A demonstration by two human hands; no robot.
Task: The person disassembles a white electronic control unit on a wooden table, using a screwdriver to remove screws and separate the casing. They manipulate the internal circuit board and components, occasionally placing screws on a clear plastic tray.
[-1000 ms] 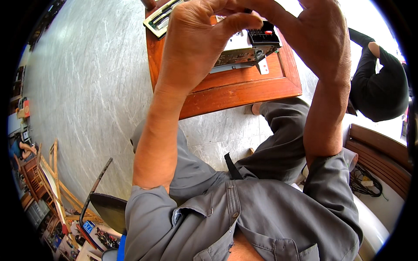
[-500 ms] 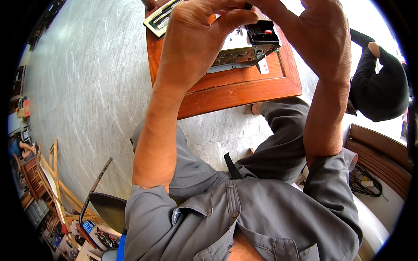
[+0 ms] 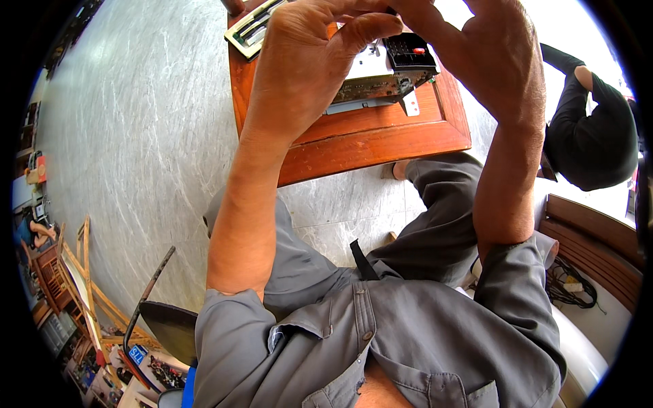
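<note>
Over a wooden table [image 3: 367, 149], my left hand [image 3: 296, 78] and my right hand [image 3: 493, 64] meet at the top edge, fingers curled round something small and dark that I cannot make out; their fingertips are partly cut off. Beneath them lies an opened electronic unit [image 3: 369, 87] with a silver top, exposed circuit board, a black front [image 3: 410, 60] with a red button, and a metal bracket [image 3: 411, 103]. My left hand partly hides it. Left of that hand, at the table's back corner, sits a cream tray [image 3: 243, 37] holding long black items.
A person in black [image 3: 592, 146] is at the right, near a wooden bench [image 3: 588, 238] with coiled cables [image 3: 568, 289] below. A metal-framed chair [image 3: 163, 319] stands at lower left, beside wooden frames and clutter [image 3: 81, 285]. Another person [image 3: 37, 234] appears small at the far left.
My left thumb has risen slightly and my right hand has shifted a little to the left. The electronic unit stays in place.
</note>
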